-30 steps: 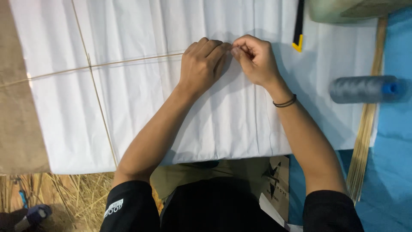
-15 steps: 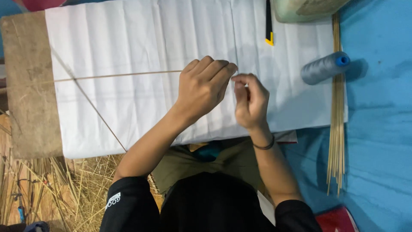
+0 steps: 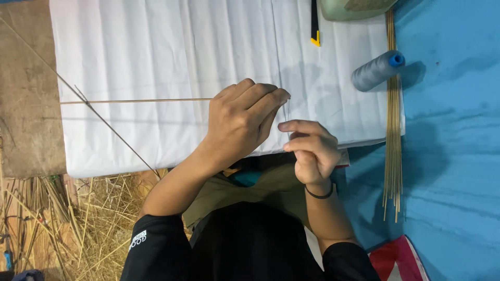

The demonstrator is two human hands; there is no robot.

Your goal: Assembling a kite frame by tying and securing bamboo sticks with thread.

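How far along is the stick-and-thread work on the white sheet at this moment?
Done: two thin sticks already lie crossed on the white sheet. In hand: the left hand presses on the horizontal stick's end, while the right hand pinches near it, apparently pulling thread too fine to see. Left: the bundle of spare sticks, grey thread spool and cutter lie untouched.

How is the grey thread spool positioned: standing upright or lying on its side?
Lying on its side: the grey thread spool rests lengthwise, its blue end pointing up-right.

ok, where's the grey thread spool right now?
In the head view, the grey cone-shaped thread spool lies on its side at upper right, on the white paper sheet's right edge, touching the thin bamboo sticks.
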